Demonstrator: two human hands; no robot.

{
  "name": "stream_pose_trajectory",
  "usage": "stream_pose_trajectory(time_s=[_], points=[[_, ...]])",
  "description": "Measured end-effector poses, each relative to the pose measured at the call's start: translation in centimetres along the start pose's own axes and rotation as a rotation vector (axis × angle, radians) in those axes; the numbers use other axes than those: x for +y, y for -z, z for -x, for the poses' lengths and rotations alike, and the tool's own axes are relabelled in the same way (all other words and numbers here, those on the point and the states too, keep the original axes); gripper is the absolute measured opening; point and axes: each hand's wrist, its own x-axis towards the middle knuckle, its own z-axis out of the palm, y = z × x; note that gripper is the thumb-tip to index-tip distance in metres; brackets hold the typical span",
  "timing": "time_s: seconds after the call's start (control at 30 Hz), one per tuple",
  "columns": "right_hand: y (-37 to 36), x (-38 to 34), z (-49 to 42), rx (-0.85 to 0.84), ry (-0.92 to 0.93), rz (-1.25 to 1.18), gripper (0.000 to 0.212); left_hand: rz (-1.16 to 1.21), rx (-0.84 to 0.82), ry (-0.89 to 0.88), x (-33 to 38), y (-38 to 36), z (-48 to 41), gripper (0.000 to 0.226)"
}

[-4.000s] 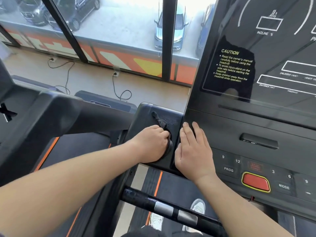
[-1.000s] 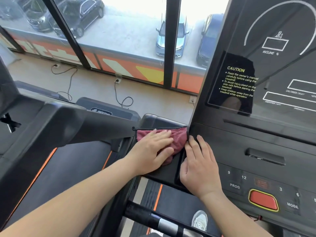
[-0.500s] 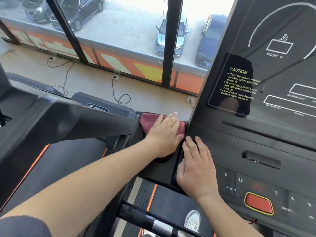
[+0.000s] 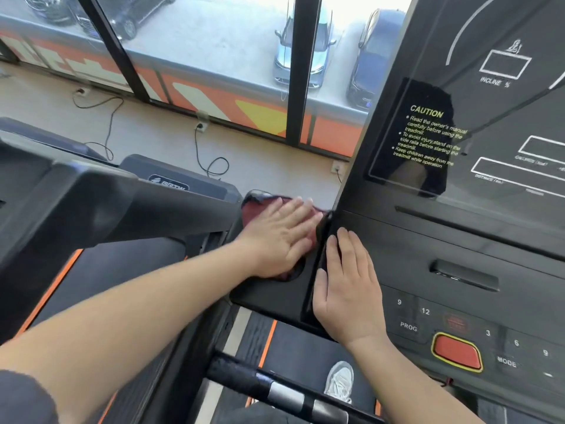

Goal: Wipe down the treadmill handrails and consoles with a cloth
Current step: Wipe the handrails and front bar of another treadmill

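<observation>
Where the black side tray [image 4: 269, 292] meets the left edge of the treadmill console [image 4: 458, 240], a dark red cloth [image 4: 255, 209] lies spread over the tray's far end. Most of it is hidden under the person's left hand [image 4: 281, 237]. That hand lies flat on the cloth, palm down, with straight, slightly spread fingers pressing on it rather than gripping. A strip of cloth shows beyond the fingertips, and a small part below the heel of the hand.

Just beside it, the right hand [image 4: 348, 286] rests palm down on the console's left edge. Its fingers are straight and close together, holding nothing. The two hands sit near each other, with the seam between tray and console running between them.

On the console below the right hand are number keys, PROG and MODE labels and a red button [image 4: 457, 351] ringed in yellow. Above is a glossy display panel with a yellow CAUTION notice [image 4: 428, 136].

Below the arms, a black handrail bar [image 4: 275, 390] with silver sections crosses the view, and a grey shoe [image 4: 339, 382] stands on the belt. To the left is a neighbouring treadmill [image 4: 91, 203]. Beyond it, cables [image 4: 211, 160] trail across a pale floor to tall windows, with parked cars [image 4: 302, 56] outside.
</observation>
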Motion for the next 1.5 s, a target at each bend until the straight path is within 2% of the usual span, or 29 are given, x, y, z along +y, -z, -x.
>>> stream_pose_trajectory(time_s=[0.07,0.13,0.27,0.37,0.47,0.53,0.67,0.77,0.9,1.07,1.17,1.27,1.33,1.4,1.5], points=[[0.0,0.0,0.1,-0.002,0.004,0.011,0.060,-0.018,0.013,0.190,-2.1,1.2,-1.8,0.066],[-0.1,0.0,0.2,-0.002,0.000,0.020,0.060,-0.037,0.025,0.315,-0.6,0.9,-2.2,0.066],[-0.3,0.1,0.0,0.003,0.013,0.034,0.060,0.062,0.008,0.114,4.5,-1.4,1.4,0.064],[-0.2,0.0,-0.2,0.003,0.008,0.040,0.059,0.016,-0.053,-0.010,0.4,-0.3,0.7,0.065],[-0.1,0.0,0.0,-0.012,0.002,0.058,0.059,-0.015,-0.060,0.214,-3.8,1.7,-1.3,0.070],[-0.1,-0.1,0.1,-0.006,-0.003,0.059,0.059,0.008,-0.033,0.318,-3.1,1.6,-1.2,0.071],[-0.1,0.0,0.0,0.010,0.006,0.053,0.059,-0.073,0.000,0.217,1.4,-1.1,2.7,0.071],[-0.1,-0.2,-0.2,0.014,0.009,0.059,0.059,-0.044,-0.011,0.123,-0.8,-0.4,2.1,0.068],[0.0,-0.4,-0.1,-0.018,-0.012,0.071,0.063,0.099,-0.065,0.351,-2.8,1.1,0.3,0.070],[0.1,-0.2,0.1,-0.012,-0.008,0.095,0.071,0.105,0.042,0.438,2.6,-2.6,7.7,0.072],[-0.1,-0.3,0.1,-0.012,-0.009,0.100,0.072,0.242,0.075,0.471,1.8,-3.1,10.0,0.072],[-0.2,-0.4,0.2,-0.015,-0.009,0.103,0.072,0.642,0.005,0.641,-2.9,-1.8,7.9,0.075],[-0.1,-0.4,0.3,-0.005,-0.015,0.103,0.072,0.769,-0.038,0.721,-4.5,-1.2,7.2,0.081],[-0.1,-0.4,0.3,-0.004,-0.010,0.110,0.072,0.669,-0.033,0.729,-3.0,-1.8,8.3,0.084],[-0.1,-0.5,0.0,-0.004,-0.009,0.117,0.073,0.356,-0.005,0.699,0.6,-2.9,10.9,0.078]])
